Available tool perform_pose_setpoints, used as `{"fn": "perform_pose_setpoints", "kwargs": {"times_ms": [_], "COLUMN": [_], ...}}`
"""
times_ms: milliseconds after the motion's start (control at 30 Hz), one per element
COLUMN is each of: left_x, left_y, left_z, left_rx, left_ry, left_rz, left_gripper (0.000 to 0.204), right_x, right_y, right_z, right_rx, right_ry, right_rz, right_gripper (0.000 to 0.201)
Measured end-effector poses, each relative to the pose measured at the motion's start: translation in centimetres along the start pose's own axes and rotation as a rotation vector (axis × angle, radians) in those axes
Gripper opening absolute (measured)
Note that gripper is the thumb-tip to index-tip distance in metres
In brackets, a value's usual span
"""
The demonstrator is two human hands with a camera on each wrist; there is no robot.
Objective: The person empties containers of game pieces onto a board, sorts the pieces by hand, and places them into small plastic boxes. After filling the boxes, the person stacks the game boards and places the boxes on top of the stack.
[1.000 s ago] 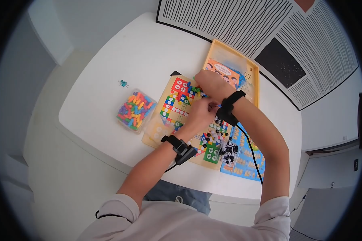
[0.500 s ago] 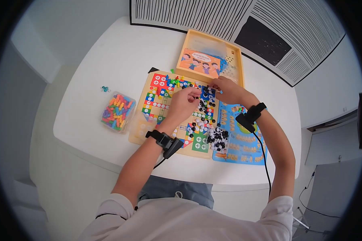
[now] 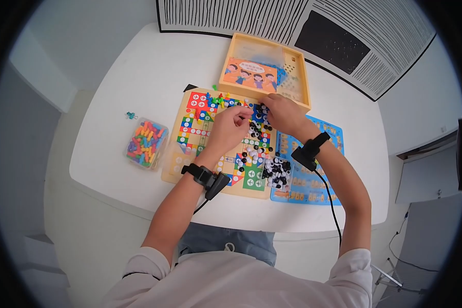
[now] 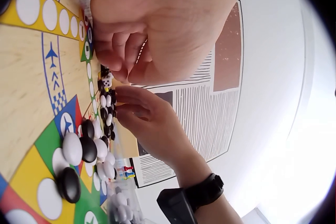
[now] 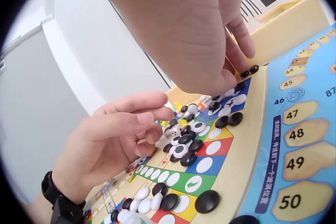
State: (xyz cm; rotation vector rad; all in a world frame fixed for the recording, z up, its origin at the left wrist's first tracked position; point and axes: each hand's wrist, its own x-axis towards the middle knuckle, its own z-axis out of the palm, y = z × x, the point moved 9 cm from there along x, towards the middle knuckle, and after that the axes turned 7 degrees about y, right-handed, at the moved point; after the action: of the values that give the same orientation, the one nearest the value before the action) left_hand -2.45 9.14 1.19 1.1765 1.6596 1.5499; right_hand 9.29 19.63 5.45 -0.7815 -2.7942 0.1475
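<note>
Black and white go-style stones [image 5: 181, 145] lie scattered over the right part of a wooden board [image 3: 172, 174] printed with a colourful flying-chess layout. My right hand [image 3: 288, 117] reaches down to the board's far right corner, its thumb and fingertips right at several stones beside the box wall. Above the middle of the board is my left hand [image 3: 231, 131], fingers loosely bent and no piece showing between them. Dice [image 4: 107, 81] lie among the stones in the left wrist view. Small coloured pawns [image 3: 218, 100] cluster at the far edge. A clear container [image 3: 278, 173] of stones overlaps the near right corner.
A shallow wooden box [image 3: 307, 77] holding an orange booklet [image 3: 251, 74] stands behind the board. To the right lies a blue numbered game sheet [image 3: 318, 190]. A clear tub of coloured pegs [image 3: 148, 143] and a small teal object [image 3: 131, 115] are at left.
My right hand has moved from across the left hand, near the pawns, rightward to the far right corner of the board. The left hand stays over the board. The head view has shifted.
</note>
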Motion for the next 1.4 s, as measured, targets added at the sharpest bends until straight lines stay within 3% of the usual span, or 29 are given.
{"fn": "perform_pose_setpoints", "kwargs": {"times_ms": [133,300,500,633,700,1033,1100,1400], "left_x": [0.4,0.3,0.3,0.5,0.5,0.0,0.0,-0.1], "left_y": [-1.0,-0.1,-0.2,-0.8,-1.3,0.0,0.1,0.1], "left_z": [-0.4,-0.3,-0.3,-0.7,-0.5,-0.4,-0.3,-0.3], "left_rx": [0.02,0.224,0.229,0.158,0.135,0.157,0.196,0.289], "left_ry": [0.07,0.101,0.109,0.126,0.103,0.077,0.082,0.1], "left_rz": [0.034,0.211,0.221,0.136,0.061,0.042,0.144,0.211], "left_gripper": [0.025,0.024,0.025,0.026,0.027,0.021,0.015,0.01], "right_x": [-0.4,-0.5,0.0,1.0,1.6,2.5,2.6,3.3], "right_y": [-0.2,-0.2,-1.9,-3.5,-3.2,-3.0,-3.0,-4.2], "right_z": [0.4,0.4,-1.0,-0.8,0.3,1.5,1.7,2.0], "right_rx": [-0.051,-0.058,0.213,0.243,0.214,0.22,0.218,0.037], "right_ry": [-0.018,0.027,0.057,0.006,-0.116,-0.199,-0.221,-0.259], "right_rz": [-0.041,-0.028,-0.063,-0.101,-0.007,0.005,0.028,-0.002], "right_gripper": [0.042,0.041,0.028,0.024,0.023,0.022,0.022,0.026]}}
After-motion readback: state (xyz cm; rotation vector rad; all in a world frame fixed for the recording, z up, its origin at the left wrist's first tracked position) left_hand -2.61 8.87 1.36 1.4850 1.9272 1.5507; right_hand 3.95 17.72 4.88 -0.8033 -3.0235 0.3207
